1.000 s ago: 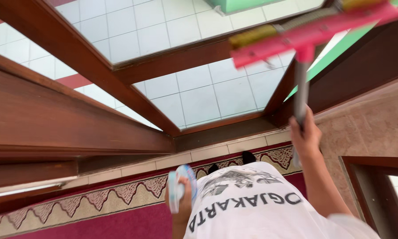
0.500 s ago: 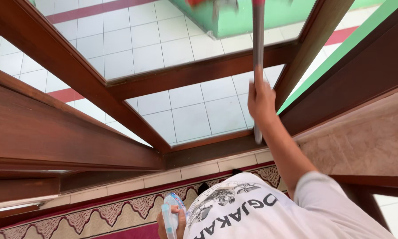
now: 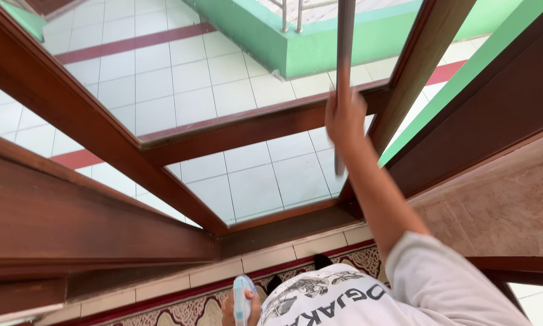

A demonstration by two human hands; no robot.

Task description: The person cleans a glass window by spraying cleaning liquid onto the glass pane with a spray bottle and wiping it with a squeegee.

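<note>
My right hand [image 3: 345, 121] is raised and wrapped around a grey metal pole [image 3: 345, 42] that runs up out of the top of the view, in front of a glass pane [image 3: 265, 175] in a dark wooden window frame [image 3: 253, 124]. The pole's head is out of sight. Low at the bottom edge, my left hand [image 3: 240, 308] grips a pale blue spray bottle [image 3: 242, 296] held close to my white printed shirt [image 3: 338, 299].
Thick wooden frame bars [image 3: 72, 217] cross the left side. Through the glass I see white floor tiles [image 3: 181, 78] with red strips and a green low wall [image 3: 319, 42]. A patterned maroon carpet [image 3: 187, 311] and a beige stone wall [image 3: 501, 205] lie below and right.
The view has shifted so the red squeegee head left the top edge. My right hand stays on the pole, now higher and further right along the pane. The spray bottle remains low.
</note>
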